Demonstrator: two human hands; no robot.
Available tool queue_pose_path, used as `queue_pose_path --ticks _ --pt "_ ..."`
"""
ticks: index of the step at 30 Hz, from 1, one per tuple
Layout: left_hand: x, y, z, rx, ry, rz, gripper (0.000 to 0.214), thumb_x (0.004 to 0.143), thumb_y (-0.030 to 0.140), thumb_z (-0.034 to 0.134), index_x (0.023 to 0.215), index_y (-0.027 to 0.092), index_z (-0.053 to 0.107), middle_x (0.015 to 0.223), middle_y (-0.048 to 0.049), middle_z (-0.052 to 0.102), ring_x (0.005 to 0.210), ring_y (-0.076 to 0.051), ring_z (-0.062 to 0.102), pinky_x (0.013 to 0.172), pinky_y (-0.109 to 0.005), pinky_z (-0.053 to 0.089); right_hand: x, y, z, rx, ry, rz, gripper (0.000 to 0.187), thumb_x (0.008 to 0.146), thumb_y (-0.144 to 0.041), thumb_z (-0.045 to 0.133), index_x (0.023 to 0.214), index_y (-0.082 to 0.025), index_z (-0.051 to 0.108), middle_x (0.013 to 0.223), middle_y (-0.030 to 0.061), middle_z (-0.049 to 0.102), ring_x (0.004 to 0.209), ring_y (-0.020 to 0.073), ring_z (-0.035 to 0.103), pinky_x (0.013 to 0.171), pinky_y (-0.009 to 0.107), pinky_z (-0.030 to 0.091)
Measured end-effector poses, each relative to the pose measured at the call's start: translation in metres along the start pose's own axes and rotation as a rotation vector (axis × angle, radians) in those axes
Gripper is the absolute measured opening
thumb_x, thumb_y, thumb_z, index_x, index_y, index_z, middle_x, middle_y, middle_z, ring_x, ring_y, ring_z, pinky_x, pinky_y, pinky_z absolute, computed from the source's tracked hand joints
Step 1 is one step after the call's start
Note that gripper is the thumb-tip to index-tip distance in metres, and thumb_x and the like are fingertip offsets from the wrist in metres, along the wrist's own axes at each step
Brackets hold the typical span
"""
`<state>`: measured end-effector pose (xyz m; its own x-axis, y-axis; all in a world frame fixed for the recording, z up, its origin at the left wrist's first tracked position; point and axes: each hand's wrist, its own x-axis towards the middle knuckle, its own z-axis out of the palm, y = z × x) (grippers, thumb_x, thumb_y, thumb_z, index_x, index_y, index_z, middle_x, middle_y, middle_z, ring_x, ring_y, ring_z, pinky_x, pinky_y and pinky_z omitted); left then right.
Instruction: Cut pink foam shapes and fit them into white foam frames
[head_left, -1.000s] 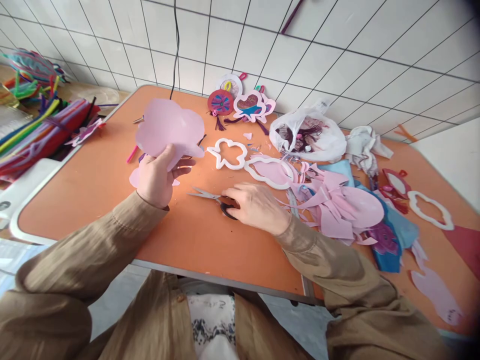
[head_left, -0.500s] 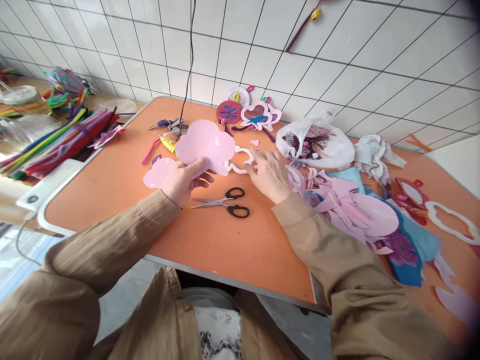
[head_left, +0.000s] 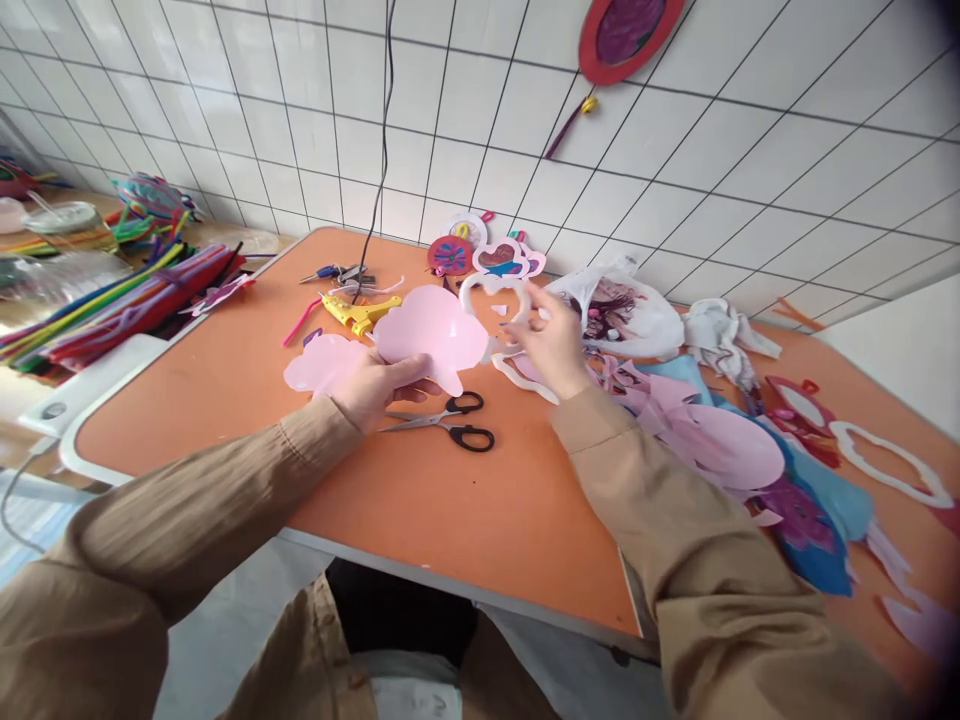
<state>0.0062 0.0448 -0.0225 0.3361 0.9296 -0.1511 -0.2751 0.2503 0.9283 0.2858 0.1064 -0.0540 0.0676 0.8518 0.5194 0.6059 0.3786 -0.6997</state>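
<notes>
My left hand (head_left: 386, 385) grips a pink cloud-shaped paper piece (head_left: 431, 335) by its lower edge, thumb on top. A white wavy-edged frame (head_left: 469, 290), raised off the table, is pinched at its right side by my right hand (head_left: 553, 340). Below that hand lies another white curved outline (head_left: 525, 382), partly hidden by it. A second pink cloud-shaped piece (head_left: 322, 362) rests left of my left hand. Black-handled scissors (head_left: 471, 437) lie just below the held pink piece, blades pointing left. Behind it is a yellow glue gun (head_left: 360, 312).
Along the wall sit finished ornaments (head_left: 450, 256) and a white plastic bag (head_left: 652, 320). Pink paper scraps (head_left: 675, 420) and blue sheets (head_left: 814, 540) pile up at the right. Bundled pipe cleaners (head_left: 142, 300) lie at the left. A black cord (head_left: 384, 150) hangs down the wall.
My right hand has taken hold of the white frame and lifted it. The pink piece in my left hand has come lower and right, uncovering the glue gun. The view has tilted up.
</notes>
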Motion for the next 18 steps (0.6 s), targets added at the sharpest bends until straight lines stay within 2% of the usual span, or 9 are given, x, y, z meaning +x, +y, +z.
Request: queue_pose_path --ticks 2,3,4,6,9,12,15,18 --pt "-0.001 -0.001 0.0 -0.011 0.018 -0.034 0.03 0.066 0.026 0.093 0.085 0.01 0.076 0.077 -0.0116 0.078 0.066 -0.019 0.075 0.055 -0.023 0.055 0.008 -0.006 -0.021 0.094 0.153 0.0 0.068 0.079 -0.024 0.065 0.145 -0.019 0.053 0.146 0.0182 0.06 0.093 0.0253 0.076 0.076 0.042 0.063" --pt "-0.001 -0.002 0.001 -0.017 0.013 -0.057 0.027 0.068 0.023 0.092 0.086 0.01 0.076 0.078 -0.0112 0.078 0.065 -0.019 0.075 0.056 -0.024 0.056 0.011 -0.013 -0.031 0.165 0.185 -0.023 0.064 0.081 -0.026 0.068 0.143 -0.024 0.055 0.145 0.0156 0.062 0.094 0.0251 0.077 0.076 0.041 0.063" --pt "-0.002 -0.002 0.002 -0.022 -0.006 -0.084 0.024 0.069 0.021 0.091 0.086 0.011 0.077 0.077 -0.0111 0.079 0.064 -0.019 0.075 0.057 -0.024 0.057 0.011 -0.021 -0.039 0.224 0.171 -0.065 0.059 0.083 -0.028 0.071 0.141 -0.028 0.058 0.143 0.0134 0.064 0.093 0.0247 0.077 0.076 0.041 0.063" --pt "-0.003 -0.004 0.004 -0.026 -0.074 -0.133 0.02 0.071 0.019 0.091 0.084 0.01 0.078 0.075 -0.0117 0.079 0.064 -0.018 0.074 0.06 -0.025 0.058 0.008 -0.043 -0.048 0.268 0.031 -0.134 0.056 0.085 -0.029 0.074 0.139 -0.034 0.06 0.145 0.009 0.064 0.101 0.0265 0.077 0.081 0.044 0.064" --pt "-0.004 -0.008 0.007 -0.042 -0.192 -0.167 0.022 0.069 0.021 0.093 0.081 0.008 0.08 0.077 -0.0136 0.08 0.069 -0.017 0.075 0.068 -0.025 0.061 -0.008 -0.076 -0.042 0.195 -0.104 -0.177 0.059 0.083 -0.022 0.075 0.139 -0.034 0.062 0.144 0.0048 0.066 0.111 0.0292 0.076 0.094 0.05 0.065" --pt "-0.005 -0.011 0.009 -0.056 -0.289 -0.147 0.029 0.064 0.024 0.097 0.083 0.009 0.081 0.082 -0.0143 0.081 0.077 -0.02 0.078 0.073 -0.025 0.062 -0.022 -0.099 -0.026 0.055 -0.206 -0.246 0.059 0.081 -0.011 0.069 0.137 -0.03 0.065 0.142 0.0044 0.069 0.125 0.0295 0.07 0.106 0.051 0.06" --pt "-0.005 -0.011 0.009 -0.052 -0.371 -0.098 0.031 0.062 0.028 0.097 0.082 0.01 0.082 0.082 -0.0147 0.081 0.08 -0.023 0.078 0.074 -0.028 0.062 -0.029 -0.109 -0.018 -0.131 -0.24 -0.347 0.057 0.081 -0.004 0.062 0.134 -0.026 0.069 0.139 0.0063 0.071 0.13 0.0297 0.067 0.112 0.051 0.056" --pt "-0.005 -0.007 0.008 -0.022 -0.425 -0.076 0.03 0.063 0.028 0.096 0.083 0.011 0.082 0.083 -0.015 0.081 0.08 -0.023 0.078 0.075 -0.029 0.062 -0.031 -0.113 -0.019 -0.215 -0.229 -0.372 0.059 0.081 -0.001 0.057 0.134 -0.022 0.069 0.139 0.0083 0.071 0.128 0.0295 0.067 0.111 0.051 0.056"
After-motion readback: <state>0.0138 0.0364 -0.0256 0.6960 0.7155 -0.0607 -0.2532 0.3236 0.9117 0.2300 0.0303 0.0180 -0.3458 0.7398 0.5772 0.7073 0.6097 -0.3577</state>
